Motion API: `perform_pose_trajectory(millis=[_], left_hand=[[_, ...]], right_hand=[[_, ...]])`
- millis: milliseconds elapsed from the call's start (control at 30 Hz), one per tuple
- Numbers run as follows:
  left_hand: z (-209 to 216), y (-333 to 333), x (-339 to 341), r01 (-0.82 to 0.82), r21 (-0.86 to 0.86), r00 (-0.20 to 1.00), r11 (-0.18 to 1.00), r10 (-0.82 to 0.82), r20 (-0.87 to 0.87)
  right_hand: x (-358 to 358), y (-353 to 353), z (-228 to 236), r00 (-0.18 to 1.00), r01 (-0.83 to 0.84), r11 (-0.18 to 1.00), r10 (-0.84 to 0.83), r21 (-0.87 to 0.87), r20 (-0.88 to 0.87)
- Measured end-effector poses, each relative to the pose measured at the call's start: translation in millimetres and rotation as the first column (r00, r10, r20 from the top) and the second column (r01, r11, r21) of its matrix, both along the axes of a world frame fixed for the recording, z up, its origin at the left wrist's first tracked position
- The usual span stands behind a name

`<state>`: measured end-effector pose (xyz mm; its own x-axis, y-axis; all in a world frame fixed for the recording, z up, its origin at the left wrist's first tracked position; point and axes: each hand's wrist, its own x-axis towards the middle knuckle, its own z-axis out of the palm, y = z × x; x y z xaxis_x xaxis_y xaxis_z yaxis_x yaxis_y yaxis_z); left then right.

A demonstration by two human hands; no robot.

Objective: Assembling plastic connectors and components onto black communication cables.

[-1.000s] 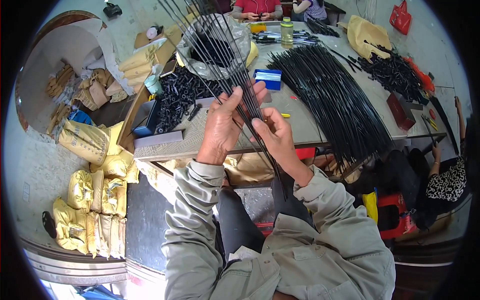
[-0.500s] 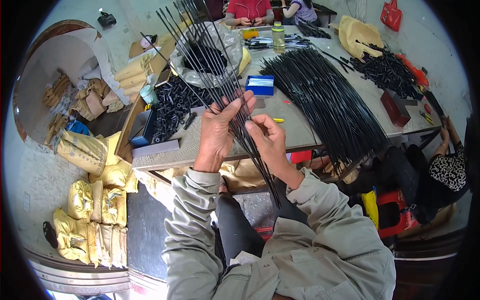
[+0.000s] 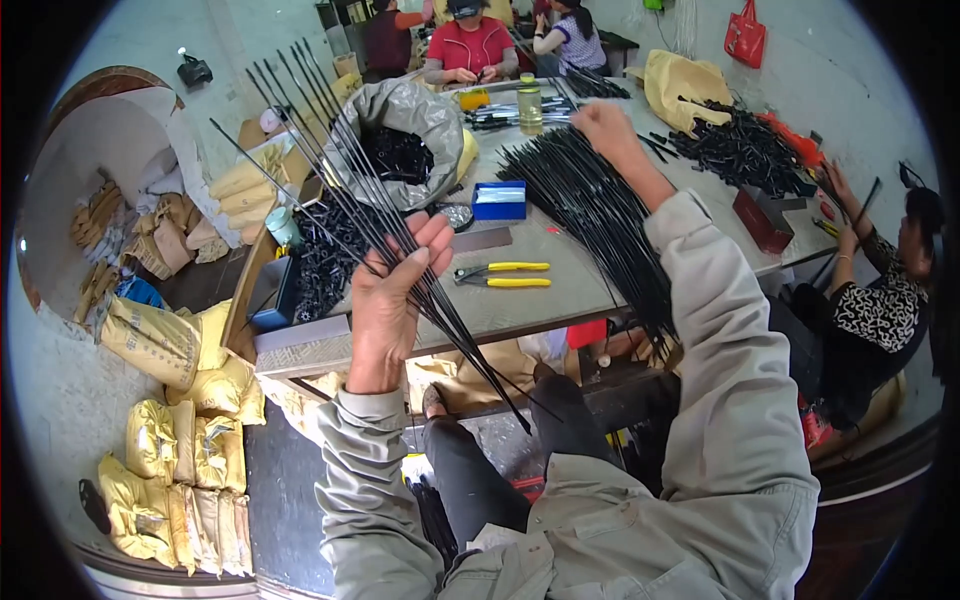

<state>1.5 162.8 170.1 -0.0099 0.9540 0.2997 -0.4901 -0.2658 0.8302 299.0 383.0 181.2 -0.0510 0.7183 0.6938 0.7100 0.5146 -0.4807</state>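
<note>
**Rod bundle held in left hand; right hand at the table pile**

A fanned bundle of thin black rods is gripped in the left hand, the fingers closed around it above the near table edge. The rods are tilted, their upper ends spread toward the upper left and their lower ends pointing down past the table toward the lap. The right hand is extended to the far end of the large pile of black rods lying on the table; whether anything is grasped there cannot be told. Yellow-handled pliers lie on the table between bundle and pile. A blue box sits just behind them, beside a grey bag holding dark parts. Yellow sacks are stacked on the floor at left.
</note>
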Motion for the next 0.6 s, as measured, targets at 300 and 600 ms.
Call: perform_pose_trajectory(millis=[300,600], left_hand=[[-8,1,12,0.078,0.012,0.997,0.997,-0.078,-0.008],[-3,-3,17,0.046,-0.001,0.999,0.999,-0.046,0.016]], right_hand=[[23,-77,-84,0.753,0.431,0.896,-0.423,0.107,0.504],[-139,-212,-68,0.319,-0.946,0.11,0.495,-0.306,-0.808]])
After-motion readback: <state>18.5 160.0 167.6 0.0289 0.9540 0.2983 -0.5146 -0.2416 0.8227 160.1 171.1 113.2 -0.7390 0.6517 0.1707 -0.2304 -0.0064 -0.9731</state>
